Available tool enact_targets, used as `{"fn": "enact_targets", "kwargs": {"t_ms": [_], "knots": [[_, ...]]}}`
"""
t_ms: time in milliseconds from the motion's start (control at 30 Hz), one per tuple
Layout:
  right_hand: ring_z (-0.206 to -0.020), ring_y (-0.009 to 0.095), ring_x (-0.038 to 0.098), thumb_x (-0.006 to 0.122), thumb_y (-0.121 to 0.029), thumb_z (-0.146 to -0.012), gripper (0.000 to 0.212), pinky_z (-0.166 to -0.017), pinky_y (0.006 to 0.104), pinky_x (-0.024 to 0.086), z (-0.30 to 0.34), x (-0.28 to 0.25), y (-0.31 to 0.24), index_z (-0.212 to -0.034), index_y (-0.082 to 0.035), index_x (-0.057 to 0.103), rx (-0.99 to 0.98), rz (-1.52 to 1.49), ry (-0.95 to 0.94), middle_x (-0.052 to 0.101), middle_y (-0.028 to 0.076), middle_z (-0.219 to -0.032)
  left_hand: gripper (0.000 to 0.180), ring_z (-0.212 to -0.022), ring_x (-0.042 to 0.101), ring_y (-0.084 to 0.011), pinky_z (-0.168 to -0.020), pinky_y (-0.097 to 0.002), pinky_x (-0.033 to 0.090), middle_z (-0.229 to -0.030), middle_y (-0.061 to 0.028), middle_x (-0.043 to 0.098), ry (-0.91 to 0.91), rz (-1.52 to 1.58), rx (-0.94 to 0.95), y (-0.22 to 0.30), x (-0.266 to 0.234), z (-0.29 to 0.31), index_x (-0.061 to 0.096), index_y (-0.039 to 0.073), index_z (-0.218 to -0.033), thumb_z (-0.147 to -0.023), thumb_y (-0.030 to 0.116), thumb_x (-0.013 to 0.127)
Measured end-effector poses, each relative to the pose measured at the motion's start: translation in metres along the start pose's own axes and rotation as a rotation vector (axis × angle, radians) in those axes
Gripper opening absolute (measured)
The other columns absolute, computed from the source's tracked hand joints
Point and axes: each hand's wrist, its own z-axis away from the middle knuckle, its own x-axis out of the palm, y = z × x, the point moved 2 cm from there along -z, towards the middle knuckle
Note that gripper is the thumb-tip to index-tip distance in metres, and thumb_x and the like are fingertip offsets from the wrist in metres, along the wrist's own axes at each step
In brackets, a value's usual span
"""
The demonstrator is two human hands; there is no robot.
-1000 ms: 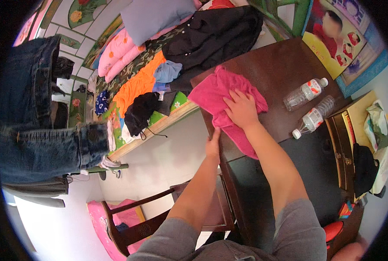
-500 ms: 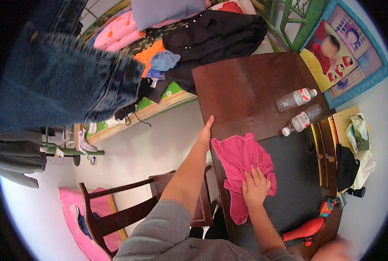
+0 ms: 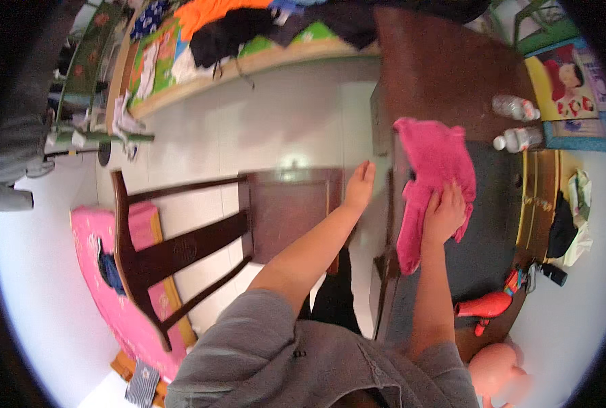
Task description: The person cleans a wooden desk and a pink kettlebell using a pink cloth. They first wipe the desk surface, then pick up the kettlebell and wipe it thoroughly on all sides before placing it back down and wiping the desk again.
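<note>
A crumpled pink towel (image 3: 439, 153) lies along the left side of the dark desk, partly on its black mat (image 3: 488, 217). My right hand (image 3: 446, 214) rests on the towel's right part, fingers stretched out and lying flat on the cloth. Just left of the desk's edge, apart from the towel, my left hand (image 3: 361, 187) hangs in the air, its fingers extended and holding nothing that I can see. Below it stands a dark wooden chair (image 3: 289, 214), its seat next to the desk.
Two clear plastic bottles (image 3: 517, 140) lie at the desk's far right. A red hair dryer (image 3: 485, 305) sits at the near right, by small wooden drawers (image 3: 537, 197). A bed edge (image 3: 248, 66) with clothes crosses the back. Pink bedding (image 3: 99, 238) is at the left.
My view has turned toward the left and nearer floor, so the desk appears farther right. My left hand has come away from the desk's edge. My right hand stays on the towel.
</note>
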Motion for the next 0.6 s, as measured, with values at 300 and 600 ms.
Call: {"fn": "enact_targets", "kwargs": {"t_ms": [300,600], "knots": [[-0.112,0.036,0.067,0.071,-0.023,-0.091,0.032,-0.094,0.048,0.052,0.066,-0.004,-0.104,-0.118,-0.008,0.072,-0.192,-0.246,0.022,0.072,0.014,-0.125,0.06,-0.1,0.07,-0.0219,-0.095,-0.0355,0.052,-0.113,-0.014,0.075,0.175,0.052,-0.561,-0.223,-0.203,0.177,0.061,0.0,-0.13,-0.106,0.054,0.051],[-0.144,0.039,0.042,0.076,-0.032,-0.089,0.059,-0.114,0.0594,0.039,0.193,0.155,-0.23,-0.145,-0.022,0.058,-0.28,-0.391,-0.64,0.045,0.016,-0.157,0.063,-0.132,0.057,-0.0354,-0.112,-0.0453,0.043,-0.137,-0.0207,0.063,0.3,-0.178,-0.27,-0.259,-0.28,0.15,0.051,0.003,-0.147,-0.101,0.044,0.063]]}}
